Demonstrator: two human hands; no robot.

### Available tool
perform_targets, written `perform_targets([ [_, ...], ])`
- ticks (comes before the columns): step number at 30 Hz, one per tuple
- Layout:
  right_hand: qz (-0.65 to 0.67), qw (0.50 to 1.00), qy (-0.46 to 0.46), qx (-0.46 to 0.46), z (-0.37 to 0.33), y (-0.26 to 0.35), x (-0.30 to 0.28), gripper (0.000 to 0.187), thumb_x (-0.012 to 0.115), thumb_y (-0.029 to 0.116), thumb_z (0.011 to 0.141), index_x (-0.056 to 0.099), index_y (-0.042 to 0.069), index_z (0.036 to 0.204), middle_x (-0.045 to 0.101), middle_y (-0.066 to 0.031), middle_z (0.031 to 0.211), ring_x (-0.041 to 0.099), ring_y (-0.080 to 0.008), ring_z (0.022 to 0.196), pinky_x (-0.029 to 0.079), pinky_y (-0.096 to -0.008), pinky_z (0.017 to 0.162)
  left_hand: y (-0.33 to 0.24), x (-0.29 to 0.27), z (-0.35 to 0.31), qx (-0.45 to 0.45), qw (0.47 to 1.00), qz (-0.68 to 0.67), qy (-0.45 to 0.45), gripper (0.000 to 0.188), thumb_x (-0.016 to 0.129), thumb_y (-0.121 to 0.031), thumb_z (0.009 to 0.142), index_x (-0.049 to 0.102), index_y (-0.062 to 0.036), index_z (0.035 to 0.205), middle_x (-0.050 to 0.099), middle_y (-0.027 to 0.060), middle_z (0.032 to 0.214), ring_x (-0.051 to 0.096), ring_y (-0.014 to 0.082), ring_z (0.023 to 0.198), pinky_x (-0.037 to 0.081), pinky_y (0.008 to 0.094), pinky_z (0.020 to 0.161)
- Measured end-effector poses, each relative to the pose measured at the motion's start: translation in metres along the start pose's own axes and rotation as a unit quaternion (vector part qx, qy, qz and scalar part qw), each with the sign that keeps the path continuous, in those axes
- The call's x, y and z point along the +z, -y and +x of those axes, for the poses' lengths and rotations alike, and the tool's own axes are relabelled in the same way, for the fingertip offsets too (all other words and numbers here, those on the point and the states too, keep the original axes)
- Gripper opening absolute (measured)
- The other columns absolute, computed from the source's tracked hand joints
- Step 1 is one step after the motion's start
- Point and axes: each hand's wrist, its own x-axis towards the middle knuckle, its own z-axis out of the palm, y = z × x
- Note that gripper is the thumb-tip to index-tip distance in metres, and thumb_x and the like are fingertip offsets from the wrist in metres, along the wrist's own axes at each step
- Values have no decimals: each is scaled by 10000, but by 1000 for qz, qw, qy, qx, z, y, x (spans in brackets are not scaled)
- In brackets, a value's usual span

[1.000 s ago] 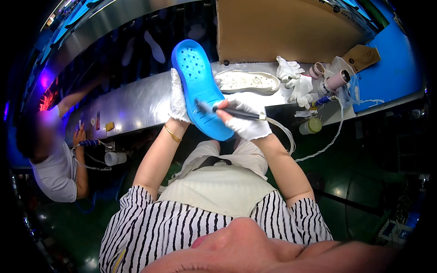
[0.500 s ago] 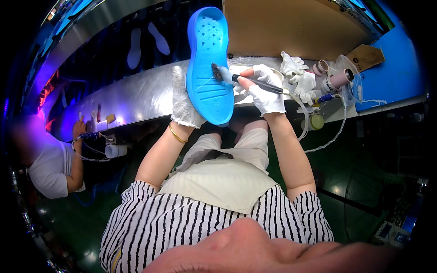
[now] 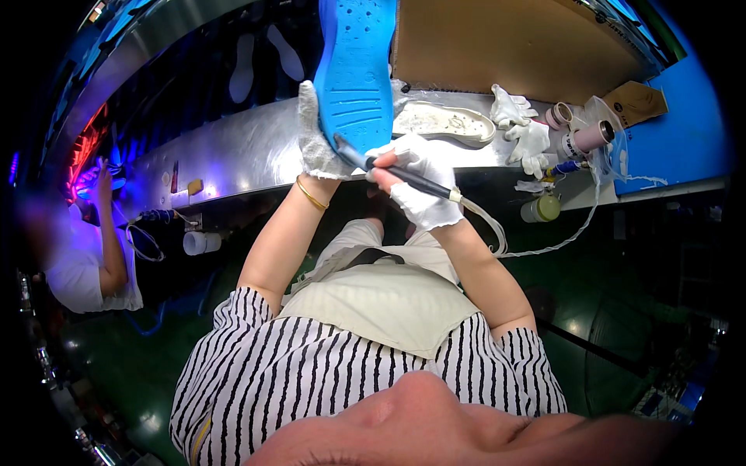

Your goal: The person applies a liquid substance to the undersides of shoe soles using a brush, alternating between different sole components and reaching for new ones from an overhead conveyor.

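Observation:
My left hand (image 3: 317, 140), in a pale knitted glove, grips the near end of a blue shoe sole (image 3: 355, 78) along its left edge. The sole is held up with its inner face toward me, showing ridges and small holes; its far end runs out of the picture. In my right hand (image 3: 423, 182), gloved with bare fingertips, is a slim brush (image 3: 421, 182) with a black handle and a pale hose at its back end. Its bristles lie at the sole's near end, close to my left palm; exact contact is hard to make out.
A white sole (image 3: 447, 123) lies on the metal bench (image 3: 256, 144). Further right are white gloves (image 3: 522, 140), a pink bottle (image 3: 592, 136) and a green-lidded jar (image 3: 544, 207). A cardboard sheet (image 3: 505, 46) stands behind. To the left sits a co-worker (image 3: 89, 256) near a sponge (image 3: 195, 187).
The blue sole has moved away from me, its far end leaving the picture. My right hand has brought the brush from mid-sole down to the near end. The co-worker's hand has risen.

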Motion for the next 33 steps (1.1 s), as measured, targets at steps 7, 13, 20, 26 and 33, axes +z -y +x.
perform_targets([
  [7,-18,999,4,44,8,2,-18,99,646,-18,777,627,17,867,651,-86,886,608,-127,767,488,-244,701,-7,7,3,-8,998,-43,45,893,365,-738,787,264,-128,1431,316,190,1426,378,356,1271,331,485,1049],
  [13,44,993,30,108,18,11,-27,112,659,-3,753,634,9,861,650,-63,866,597,-113,766,480,-245,691,-14,0,9,-41,996,-21,73,891,347,-738,787,269,-124,1427,330,191,1418,398,350,1262,362,469,1034],
  [20,6,983,85,160,4,8,-29,104,685,42,774,648,30,871,632,-52,821,578,-90,691,495,-222,580,-23,4,14,-74,994,-18,81,914,423,-730,767,290,-98,1413,357,215,1393,417,376,1245,380,483,1016],
  [26,108,983,24,143,8,24,-34,133,685,23,773,610,38,882,620,-51,829,590,-108,734,491,-231,630,-29,9,16,-127,981,-76,127,915,442,-723,758,306,-88,1403,365,225,1383,457,363,1213,397,483,1002],
  [33,-210,959,137,-134,33,22,-32,184,683,-34,656,612,53,801,644,-99,876,609,-209,808,490,-300,742,-35,-1,24,-136,989,30,45,738,445,-605,847,435,-28,1308,545,212,1203,598,332,1024,522,425,850],
])
